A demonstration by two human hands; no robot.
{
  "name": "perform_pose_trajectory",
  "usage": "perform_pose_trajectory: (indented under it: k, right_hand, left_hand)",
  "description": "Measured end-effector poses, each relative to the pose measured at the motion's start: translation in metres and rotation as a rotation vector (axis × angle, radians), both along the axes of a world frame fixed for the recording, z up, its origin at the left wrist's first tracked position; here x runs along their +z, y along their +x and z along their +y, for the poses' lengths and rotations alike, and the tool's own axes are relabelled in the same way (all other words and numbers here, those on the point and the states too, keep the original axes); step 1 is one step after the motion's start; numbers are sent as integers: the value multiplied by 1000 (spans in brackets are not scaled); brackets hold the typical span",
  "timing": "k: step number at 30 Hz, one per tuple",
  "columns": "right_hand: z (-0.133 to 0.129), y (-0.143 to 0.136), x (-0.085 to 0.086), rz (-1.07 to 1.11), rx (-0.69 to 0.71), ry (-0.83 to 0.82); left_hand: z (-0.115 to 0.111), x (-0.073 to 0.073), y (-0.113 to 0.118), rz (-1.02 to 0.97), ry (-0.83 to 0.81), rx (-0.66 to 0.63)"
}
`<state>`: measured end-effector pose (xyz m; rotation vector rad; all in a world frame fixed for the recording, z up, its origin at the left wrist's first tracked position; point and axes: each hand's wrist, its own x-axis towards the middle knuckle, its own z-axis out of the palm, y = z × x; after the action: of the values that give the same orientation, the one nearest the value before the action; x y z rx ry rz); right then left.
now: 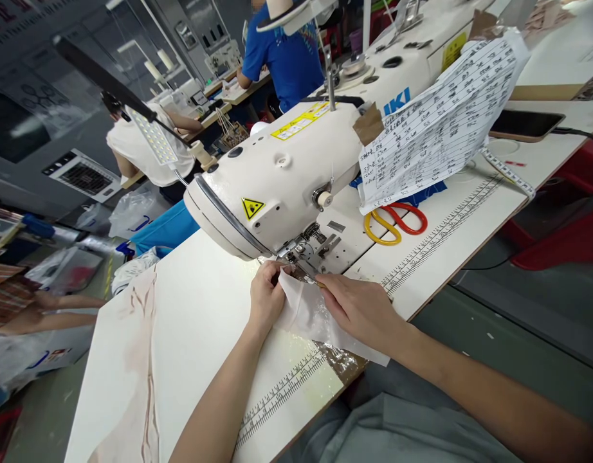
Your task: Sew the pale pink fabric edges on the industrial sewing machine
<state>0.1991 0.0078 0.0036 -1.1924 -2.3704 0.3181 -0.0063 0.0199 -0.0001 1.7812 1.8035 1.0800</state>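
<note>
Both near sewing machine (272, 180), l. hand (267, 292) has fingers pinched on white cloth (300, 312), r. hand (366, 312) fingers clamped on thin tool (319, 283); best keep cloth flat, approx. taut.

Nr 1 sewing m/c (272, 186): 2 hands (267, 292) (366, 308), 1 fabric pc (296, 307); to its R: 2 scissor handles (386, 242) (424, 222), 1 phone (525, 124).

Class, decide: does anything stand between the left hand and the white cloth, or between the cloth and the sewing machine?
Nothing visible does. The left hand is at the upper edge of the white cloth, close by the sewing machine.
</note>
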Motion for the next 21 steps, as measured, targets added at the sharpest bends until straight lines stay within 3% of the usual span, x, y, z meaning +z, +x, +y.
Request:
perform_pose_trajectory:
  k: [5,13,21]
  right_hand:
    - [0,-1,-2,-33,-1,-3]
    - [-1,-1,-4,-13,19,50]
    - [-1,-1,-1,-37,-2,-11]
  left_hand:
    - [0,0,2,53,18,-12]
    - [3,-5,4,327,130,-29]
    - [2,-2,-3,182,68,-34]
